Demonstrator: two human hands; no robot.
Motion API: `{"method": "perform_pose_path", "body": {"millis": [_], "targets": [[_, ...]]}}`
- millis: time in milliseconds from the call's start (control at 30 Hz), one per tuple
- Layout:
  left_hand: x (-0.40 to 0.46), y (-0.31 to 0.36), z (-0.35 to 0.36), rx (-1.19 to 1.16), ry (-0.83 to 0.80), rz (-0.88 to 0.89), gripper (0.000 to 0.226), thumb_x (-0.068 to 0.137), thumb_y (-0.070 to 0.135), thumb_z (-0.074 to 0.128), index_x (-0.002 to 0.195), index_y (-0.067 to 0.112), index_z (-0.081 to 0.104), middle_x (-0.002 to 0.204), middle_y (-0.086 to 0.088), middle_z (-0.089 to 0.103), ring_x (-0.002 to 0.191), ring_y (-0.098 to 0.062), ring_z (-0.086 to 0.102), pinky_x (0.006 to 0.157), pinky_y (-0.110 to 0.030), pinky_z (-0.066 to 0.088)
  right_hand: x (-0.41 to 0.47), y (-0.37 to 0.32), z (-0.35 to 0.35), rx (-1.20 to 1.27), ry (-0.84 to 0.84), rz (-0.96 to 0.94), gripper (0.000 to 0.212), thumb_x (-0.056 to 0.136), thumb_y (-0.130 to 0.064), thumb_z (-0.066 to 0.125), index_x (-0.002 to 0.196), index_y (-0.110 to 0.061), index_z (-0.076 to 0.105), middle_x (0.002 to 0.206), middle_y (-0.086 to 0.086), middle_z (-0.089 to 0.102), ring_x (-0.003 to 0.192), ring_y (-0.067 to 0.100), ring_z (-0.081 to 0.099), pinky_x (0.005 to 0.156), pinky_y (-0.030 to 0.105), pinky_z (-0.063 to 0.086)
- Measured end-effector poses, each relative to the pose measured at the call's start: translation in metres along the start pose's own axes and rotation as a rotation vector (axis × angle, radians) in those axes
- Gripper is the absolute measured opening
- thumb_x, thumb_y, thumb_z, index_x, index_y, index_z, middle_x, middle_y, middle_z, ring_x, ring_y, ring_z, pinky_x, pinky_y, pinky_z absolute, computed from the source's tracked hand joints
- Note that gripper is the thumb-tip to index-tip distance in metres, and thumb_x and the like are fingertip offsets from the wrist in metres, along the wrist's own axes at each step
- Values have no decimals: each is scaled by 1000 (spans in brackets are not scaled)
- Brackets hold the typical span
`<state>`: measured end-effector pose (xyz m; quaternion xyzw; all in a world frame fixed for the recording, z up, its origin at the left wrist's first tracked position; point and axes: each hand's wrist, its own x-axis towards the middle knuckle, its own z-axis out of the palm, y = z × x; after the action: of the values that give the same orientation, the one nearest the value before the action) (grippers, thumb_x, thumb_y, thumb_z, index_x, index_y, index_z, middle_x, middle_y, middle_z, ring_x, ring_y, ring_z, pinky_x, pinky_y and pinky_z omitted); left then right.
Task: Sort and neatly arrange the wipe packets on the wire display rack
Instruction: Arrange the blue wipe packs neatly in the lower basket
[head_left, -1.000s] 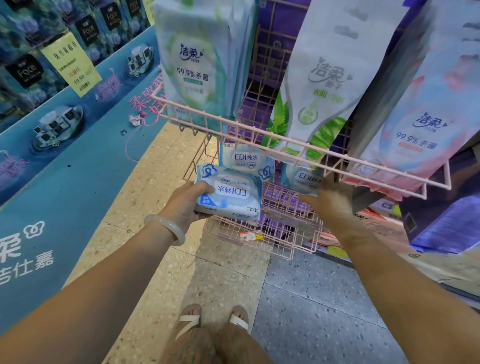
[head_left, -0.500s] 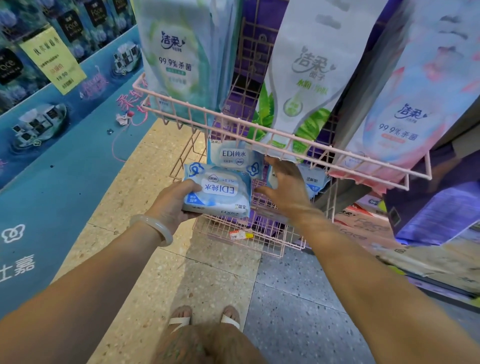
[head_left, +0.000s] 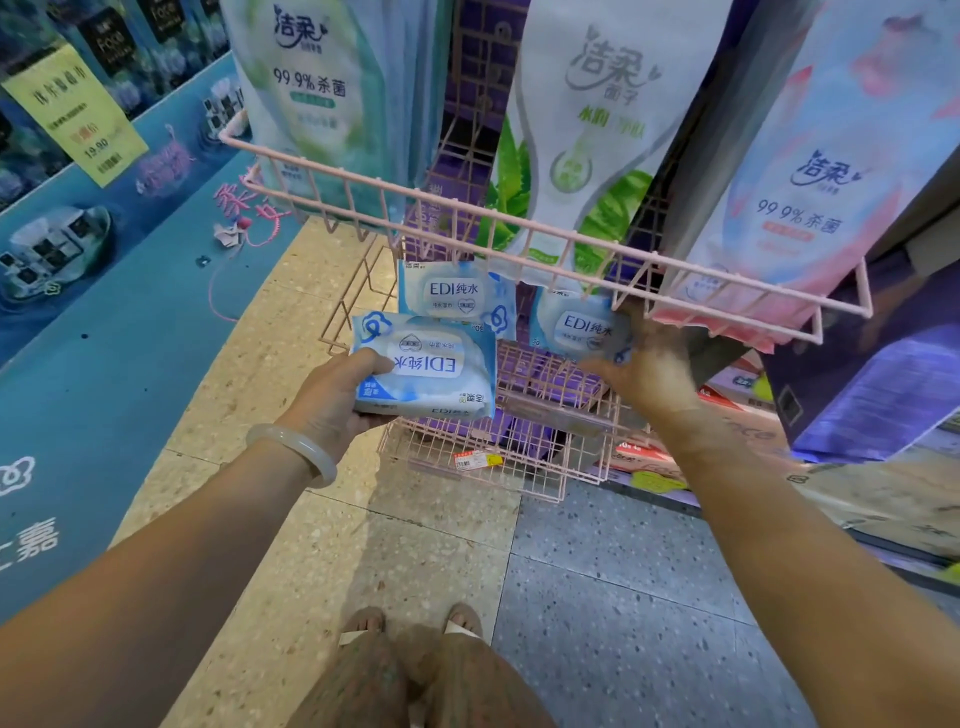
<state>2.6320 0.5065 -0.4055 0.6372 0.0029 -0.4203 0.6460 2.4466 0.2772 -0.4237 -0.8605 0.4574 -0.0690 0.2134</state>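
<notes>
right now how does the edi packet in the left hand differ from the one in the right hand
The left-hand packet is out in front of the lower basket, its print upside down to the camera; the right-hand packet is up under the upper shelf's rail, print upright. The left hand grips an end; the right hand holds from below. Both are blue-and-white EDI wipes.

Left hand (head_left: 332, 400) holds an upside-down wipe packet (head_left: 426, 374); right hand (head_left: 649, 364) grips another packet (head_left: 579, 327) in the pink wire rack (head_left: 519, 441).
</notes>
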Motion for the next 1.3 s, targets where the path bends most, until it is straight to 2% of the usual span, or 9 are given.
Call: {"method": "perform_pose_path", "body": {"millis": [133, 267, 333, 467, 633, 833, 933, 1167, 1300], "targets": [[3, -4, 5, -8, -22, -1, 13, 85, 9, 52, 96, 14, 56, 96, -9, 65, 84, -22, 61, 68, -33, 51, 3, 8, 8, -408, -5, -133, 94, 69, -44, 73, 141, -20, 18, 136, 20, 39, 124, 35, 38, 105, 43, 28], [5, -7, 4, -6, -58, 4, 14, 85, 9, 51, 94, 17, 58, 94, -7, 66, 84, -20, 62, 68, -32, 51, 18, 0, 3, -622, -45, -133, 53, 87, -38, 49, 133, -15, 33, 120, 16, 54, 96, 30, 56, 77, 36, 43], [6, -9, 2, 0, -71, 14, 16, 85, 9, 50, 96, 17, 58, 94, -6, 67, 84, -20, 63, 68, -32, 52, 18, -1, -1, -486, -68, -75, 47, 87, -36, 50, 127, -12, 40, 106, 14, 57, 81, 23, 53, 66, 29, 39], [9, -12, -2, 15, -114, 43, 18, 81, 11, 55, 97, 18, 59, 90, -3, 70, 81, -16, 66, 61, -28, 54, 12, -1, 2, -265, -216, 17, 58, 89, -35, 53, 137, -12, 32, 136, 19, 42, 115, 31, 47, 90, 32, 39], [12, -16, -6, 8, -166, 76, 30, 61, 19, 57, 91, 20, 61, 72, 6, 74, 67, -7, 70, 52, -23, 55, 12, -3, 0, -292, -336, 103, 52, 93, -40, 43, 126, 0, 44, 128, 26, 50, 118, 42, 47, 100, 44, 39], [15, -20, -7, -30, -174, 93, 21, 66, 14, 59, 86, 19, 60, 69, 5, 74, 64, -8, 70, 49, -23, 54, 7, -5, 3, -329, 33, -191, 81, 77, -33, 69, 142, -8, 27, 139, 28, 39, 127, 43, 36, 105, 46, 27], [18, -20, -7, -41, -169, 94, 22, 61, 15, 60, 83, 19, 61, 68, 4, 74, 63, -9, 70, 49, -25, 55, 12, -1, 4, -423, 22, -191, 82, 75, -39, 70, 139, -11, 27, 131, 28, 48, 118, 45, 44, 102, 48, 32], [18, -21, -8, -46, -180, 98, 21, 63, 15, 59, 83, 20, 63, 71, 4, 75, 66, -10, 71, 51, -25, 55, 1, -4, -2, -312, 56, -168, 96, 67, -36, 78, 143, -21, 21, 142, 31, 30, 129, 49, 27, 107, 55, 25], [16, -19, -7, -39, -198, 101, 25, 63, 16, 59, 87, 19, 63, 74, 3, 75, 67, -10, 71, 51, -24, 55, -7, -25, 0, -200, 140, -253, 76, 73, -34, 75, 133, -4, 39, 124, 32, 50, 109, 53, 48, 90, 54, 44]]}}
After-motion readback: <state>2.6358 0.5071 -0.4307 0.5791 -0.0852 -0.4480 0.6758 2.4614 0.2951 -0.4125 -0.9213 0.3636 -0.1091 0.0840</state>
